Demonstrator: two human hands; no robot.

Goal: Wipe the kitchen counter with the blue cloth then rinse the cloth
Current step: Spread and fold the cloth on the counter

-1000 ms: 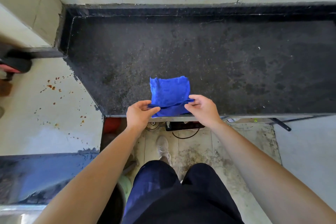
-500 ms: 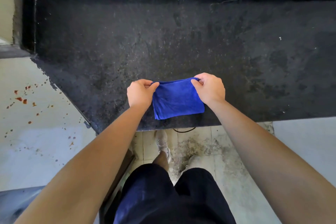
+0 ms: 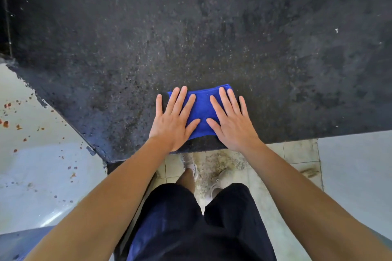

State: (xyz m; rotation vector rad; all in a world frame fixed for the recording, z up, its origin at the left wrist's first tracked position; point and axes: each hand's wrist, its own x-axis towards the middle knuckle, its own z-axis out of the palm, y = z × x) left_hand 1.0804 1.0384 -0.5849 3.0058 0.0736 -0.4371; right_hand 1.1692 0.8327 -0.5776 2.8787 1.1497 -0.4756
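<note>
The folded blue cloth [image 3: 202, 110] lies flat on the dark speckled kitchen counter [image 3: 191, 38], close to its front edge. My left hand [image 3: 172, 121] presses on the cloth's left side with straight, spread fingers. On the cloth's right side my right hand [image 3: 232, 122] presses down the same way. Both palms cover much of the cloth, and only its middle strip and far edge show.
A pale surface [image 3: 38, 165] with reddish-brown spots adjoins the counter on the left. A light panel [image 3: 356, 171] sits at the right below the counter edge. My legs and shoes stand on the dirty tiled floor [image 3: 222, 163].
Both hands let go of the cloth's corners and now lie flat on top of it. The cloth went from held up by its corners to pressed down on the counter.
</note>
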